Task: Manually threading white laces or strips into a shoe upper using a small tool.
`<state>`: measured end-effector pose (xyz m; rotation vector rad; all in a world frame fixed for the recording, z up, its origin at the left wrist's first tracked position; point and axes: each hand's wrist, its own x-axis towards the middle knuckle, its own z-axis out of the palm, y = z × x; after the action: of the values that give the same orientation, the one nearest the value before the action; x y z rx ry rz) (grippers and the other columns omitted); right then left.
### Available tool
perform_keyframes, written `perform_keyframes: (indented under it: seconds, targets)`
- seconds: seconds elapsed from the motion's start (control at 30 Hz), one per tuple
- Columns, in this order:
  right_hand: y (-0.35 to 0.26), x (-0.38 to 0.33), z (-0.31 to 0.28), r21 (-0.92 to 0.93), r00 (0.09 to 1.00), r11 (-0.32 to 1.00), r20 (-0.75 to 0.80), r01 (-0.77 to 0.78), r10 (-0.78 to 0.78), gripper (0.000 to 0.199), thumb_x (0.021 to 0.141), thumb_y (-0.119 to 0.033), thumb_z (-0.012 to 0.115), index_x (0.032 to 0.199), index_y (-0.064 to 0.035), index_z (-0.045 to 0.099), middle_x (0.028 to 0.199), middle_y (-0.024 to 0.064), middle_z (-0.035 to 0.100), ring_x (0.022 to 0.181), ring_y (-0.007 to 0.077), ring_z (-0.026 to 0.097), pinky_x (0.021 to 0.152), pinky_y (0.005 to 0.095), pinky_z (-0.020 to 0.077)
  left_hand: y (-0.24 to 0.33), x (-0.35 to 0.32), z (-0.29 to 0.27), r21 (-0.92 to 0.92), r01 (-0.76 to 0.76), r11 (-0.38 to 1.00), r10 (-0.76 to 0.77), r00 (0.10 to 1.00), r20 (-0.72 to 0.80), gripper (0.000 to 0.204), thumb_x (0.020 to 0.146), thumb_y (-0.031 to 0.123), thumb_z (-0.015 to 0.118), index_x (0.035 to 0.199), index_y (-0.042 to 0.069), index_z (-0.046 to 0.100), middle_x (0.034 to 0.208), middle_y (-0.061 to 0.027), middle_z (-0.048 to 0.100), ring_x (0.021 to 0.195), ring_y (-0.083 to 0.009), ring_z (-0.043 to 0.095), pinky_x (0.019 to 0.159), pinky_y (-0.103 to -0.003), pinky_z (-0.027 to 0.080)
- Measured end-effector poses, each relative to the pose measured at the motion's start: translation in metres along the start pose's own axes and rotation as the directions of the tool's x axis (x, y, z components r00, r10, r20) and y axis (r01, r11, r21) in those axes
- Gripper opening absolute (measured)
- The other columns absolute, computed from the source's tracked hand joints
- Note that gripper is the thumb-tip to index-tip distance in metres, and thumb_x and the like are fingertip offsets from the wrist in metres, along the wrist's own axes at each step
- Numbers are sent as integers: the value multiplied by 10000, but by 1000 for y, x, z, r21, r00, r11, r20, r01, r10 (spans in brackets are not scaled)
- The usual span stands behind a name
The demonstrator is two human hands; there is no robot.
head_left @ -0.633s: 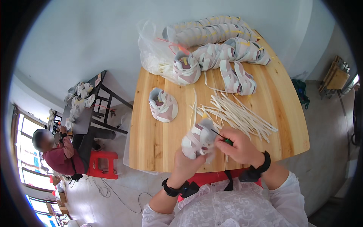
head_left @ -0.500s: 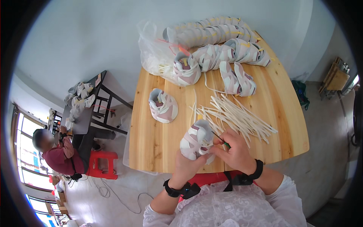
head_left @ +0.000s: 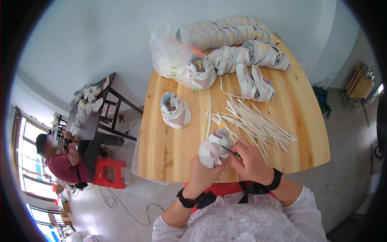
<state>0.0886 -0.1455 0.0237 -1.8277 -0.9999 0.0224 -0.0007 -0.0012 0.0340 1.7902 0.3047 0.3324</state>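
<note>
Near the table's front edge, my left hand (head_left: 202,172) grips a white, grey and pale pink shoe upper (head_left: 212,150) from below. In my right hand (head_left: 252,164) is a thin dark awl-like tool (head_left: 228,149) with a green handle; its tip meets the upper's lacing area. Whether the tip goes through an eyelet is too small to tell. Beyond the upper lies a loose pile of flat cream laces (head_left: 260,125). A second upper (head_left: 175,111) of the same kind stands to the left, laced across its front.
Rows of nested uppers (head_left: 231,37) lie along the wooden table's (head_left: 155,157) far side. A clear plastic bag (head_left: 163,60) with laces stands at the back left, behind another upper (head_left: 200,74). Further left, a seated person (head_left: 66,167) works at a dark table (head_left: 86,131).
The upper in my left hand has tipped and turned, its opening now facing away from me. More of the tool's shaft shows against it. My right hand has shifted only slightly.
</note>
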Motion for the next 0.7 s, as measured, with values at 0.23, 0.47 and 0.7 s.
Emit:
perform_keyframes:
  seconds: [0.23,0.47,0.7]
  targets:
    - [-1,9,-21,301,964,954,253,1,-80,85,805,-69,588,812,-4,532,758,103,488,637,236,494,574,326,395,-12,1,-5,134,-41,990,43,999,-8,239,751,51,722,972,-1,648,774,-48,654,693,-76,584,625,-269,487]
    - [-7,4,-18,267,988,955,116,-133,105,148,831,-131,647,829,0,578,757,74,513,630,168,472,566,300,381,-4,5,-13,-215,146,966,-147,989,9,278,759,51,722,1022,10,640,894,-27,663,804,-95,603,720,-280,509]
    - [0,-10,-12,280,984,944,36,-176,173,129,849,-103,655,853,18,609,738,63,497,620,155,465,555,280,366,-7,6,-17,-348,196,917,-187,981,59,319,804,12,683,1110,25,593,993,-21,631,880,-105,597,758,-258,512]
